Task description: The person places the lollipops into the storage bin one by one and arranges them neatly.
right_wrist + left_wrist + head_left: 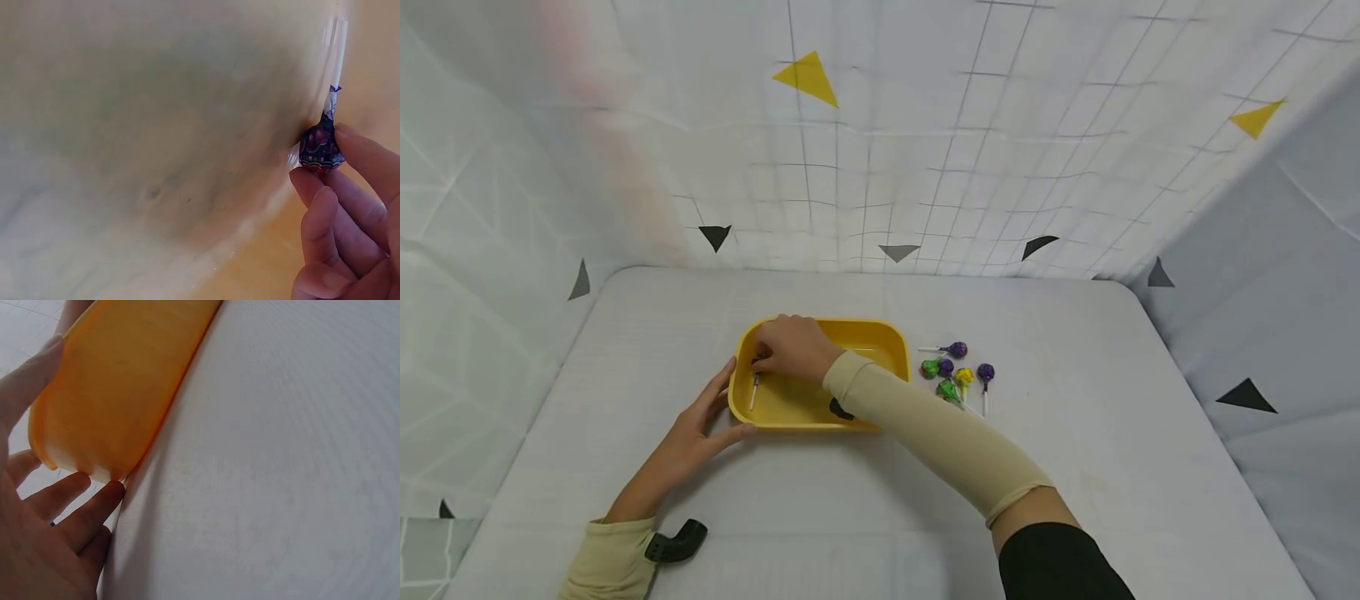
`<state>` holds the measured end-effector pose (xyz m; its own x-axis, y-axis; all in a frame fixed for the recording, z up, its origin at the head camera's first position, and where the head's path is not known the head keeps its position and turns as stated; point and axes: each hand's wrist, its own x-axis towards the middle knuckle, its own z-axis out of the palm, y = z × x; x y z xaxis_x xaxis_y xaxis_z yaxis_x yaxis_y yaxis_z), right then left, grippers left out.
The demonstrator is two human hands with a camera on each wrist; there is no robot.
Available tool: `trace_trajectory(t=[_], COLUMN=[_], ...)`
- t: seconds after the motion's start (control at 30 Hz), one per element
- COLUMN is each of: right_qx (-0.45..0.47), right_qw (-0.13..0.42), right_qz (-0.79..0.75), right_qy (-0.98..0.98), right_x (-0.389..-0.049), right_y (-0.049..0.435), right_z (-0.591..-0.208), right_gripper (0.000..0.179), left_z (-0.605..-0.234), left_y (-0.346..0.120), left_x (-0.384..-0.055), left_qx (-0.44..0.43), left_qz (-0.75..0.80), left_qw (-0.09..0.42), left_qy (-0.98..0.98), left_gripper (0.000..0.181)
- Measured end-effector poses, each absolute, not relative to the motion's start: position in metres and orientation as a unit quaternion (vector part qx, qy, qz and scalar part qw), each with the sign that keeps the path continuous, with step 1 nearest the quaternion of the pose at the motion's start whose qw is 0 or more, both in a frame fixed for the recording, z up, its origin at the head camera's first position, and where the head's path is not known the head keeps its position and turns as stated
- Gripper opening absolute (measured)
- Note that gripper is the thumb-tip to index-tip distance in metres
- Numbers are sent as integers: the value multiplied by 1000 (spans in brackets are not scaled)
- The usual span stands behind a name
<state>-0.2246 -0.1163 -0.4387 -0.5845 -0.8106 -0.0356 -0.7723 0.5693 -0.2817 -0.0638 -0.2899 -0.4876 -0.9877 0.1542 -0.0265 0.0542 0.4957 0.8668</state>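
Note:
My right hand [797, 346] reaches into the left part of a yellow plastic tray [872, 337]. Its thumb and fingers pinch the wrapped head of a dark purple lollipop [320, 149], whose white stick points toward the tray's near side in the head view. My left hand [692, 433] is at the tray's left end, fingers spread. In the left wrist view its fingertips [114, 489] touch the end wall of the tray low down, while the thumb [37, 372] lies along the long side near the rim.
Right of the tray, several wrapped lollipops lie loosely grouped on the white table [1120, 467]: a purple one [957, 349], a green one [947, 390], a yellow one [964, 377] and another purple one [986, 372]. White sheets with black and yellow triangles stand around the table.

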Motion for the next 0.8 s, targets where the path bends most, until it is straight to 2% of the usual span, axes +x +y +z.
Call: trace_trajectory(t=[0.8], right_qx=[-452], right_qw=[103], right_qz=[-115], right_qy=[879], right_x=[-224], right_y=[-113], right_z=[-430], right_gripper=[20], left_z=[-487], left_y=[-289], left_x=[-64], left_qx=[64], left_qz=[495], left_qw=[48], left_qy=[865], left_gripper=[100])
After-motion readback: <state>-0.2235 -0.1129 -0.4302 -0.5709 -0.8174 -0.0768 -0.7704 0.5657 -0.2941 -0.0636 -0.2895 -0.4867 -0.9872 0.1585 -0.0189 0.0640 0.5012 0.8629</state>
